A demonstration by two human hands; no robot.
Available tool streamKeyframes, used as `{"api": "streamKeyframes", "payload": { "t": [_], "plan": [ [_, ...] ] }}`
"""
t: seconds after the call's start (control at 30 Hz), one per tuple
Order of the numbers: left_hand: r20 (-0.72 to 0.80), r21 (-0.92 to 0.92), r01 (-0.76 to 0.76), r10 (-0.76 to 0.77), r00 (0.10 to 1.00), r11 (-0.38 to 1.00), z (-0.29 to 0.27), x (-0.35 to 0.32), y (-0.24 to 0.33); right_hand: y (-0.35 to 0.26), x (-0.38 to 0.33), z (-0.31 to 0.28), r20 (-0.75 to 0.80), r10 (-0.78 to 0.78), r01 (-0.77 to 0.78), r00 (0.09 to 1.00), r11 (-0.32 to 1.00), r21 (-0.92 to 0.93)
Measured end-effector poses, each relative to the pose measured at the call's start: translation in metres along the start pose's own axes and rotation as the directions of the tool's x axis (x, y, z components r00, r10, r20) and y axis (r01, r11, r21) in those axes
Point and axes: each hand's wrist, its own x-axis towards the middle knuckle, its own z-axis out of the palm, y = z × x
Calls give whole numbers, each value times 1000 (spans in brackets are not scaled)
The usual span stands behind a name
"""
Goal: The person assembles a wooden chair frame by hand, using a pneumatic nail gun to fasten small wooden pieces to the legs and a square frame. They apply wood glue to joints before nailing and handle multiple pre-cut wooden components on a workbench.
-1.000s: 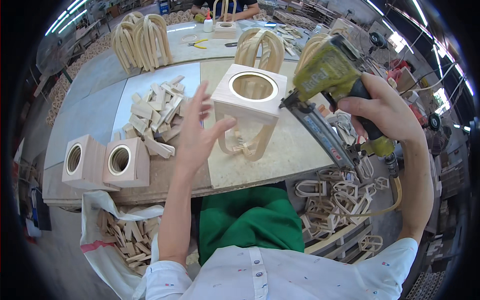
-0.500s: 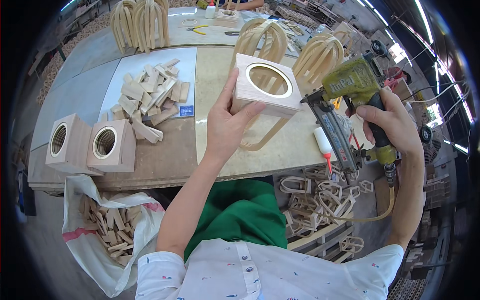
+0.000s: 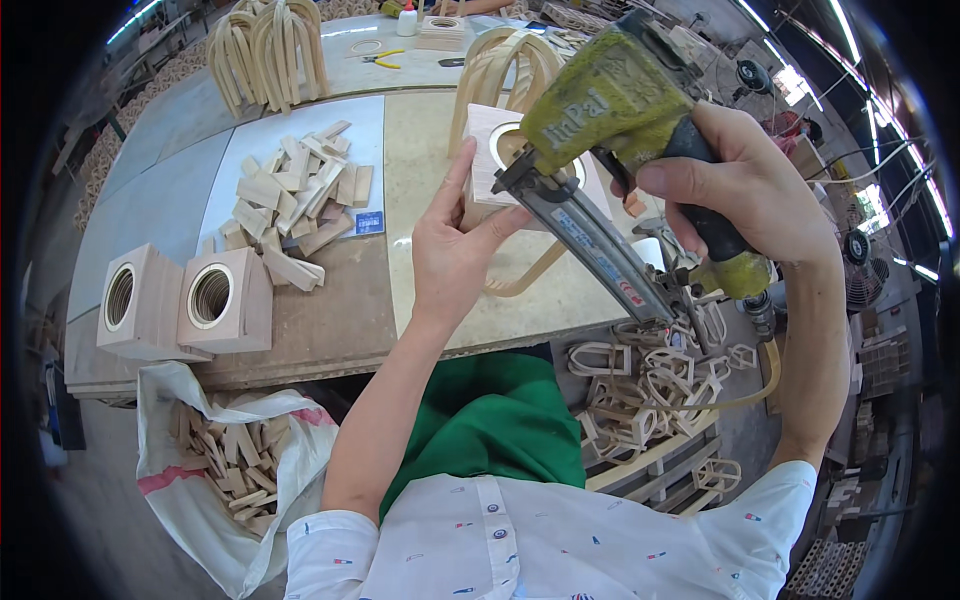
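Workbench, nailing station, seen from above. Left hand [image 3: 455, 250]: fingers spread and pressed flat against the near face of a pale wooden block with a round hole [image 3: 497, 150], steadying it on the tan benchtop [image 3: 420, 130]; bent wooden legs [image 3: 495, 60] rise behind the block and another curved piece shows beneath it. Right hand [image 3: 745, 190]: closed tight around the black grip of a yellow-green pneumatic nailer [image 3: 610, 110], whose long magazine slants down toward the person and whose nose sits at the block's top edge, just beside the left thumb and forefinger. Whether a finger rests on the trigger cannot be told. Also present: two finished hollow wooden cubes [image 3: 185, 300] at the bench's left front corner, a heap of small wood offcuts [image 3: 295, 205] on a white sheet, a white sack of scrap pieces [image 3: 225, 465] below the bench, bundled bentwood frames [image 3: 265, 45] at the far end, and loose curved loops [image 3: 650, 385] stacked at the right. Hazard note: the steadying fingers lie very near the nailer's nose, so a fastener deflected by grain or driven at a slant could likely break out of the thin wall toward them; a light hold could also let the block shift under recoil, misplacing the nail.
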Motion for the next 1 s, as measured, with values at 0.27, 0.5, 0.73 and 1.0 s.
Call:
{"api": "streamKeyframes", "payload": {
  "t": [0.27,0.5,0.73,1.0],
  "plan": [
    [-6,1,-16,16,1000,1000,-1,1,-3,-4,2,2,17,10,-9,1000,999,-45],
    [-8,13,-24,24,1000,1000,0,-2,-2,-6,1,3,11,8,-7,1000,993,-116],
    [-14,8,-12,12,1000,1000,6,-4,0,-16,-6,1,0,61,-61,998,992,-106],
    [-36,145,-38,44,998,989,8,-12,-16,27,-35,-8,-206,183,-179,961,983,38]
  ]
}}
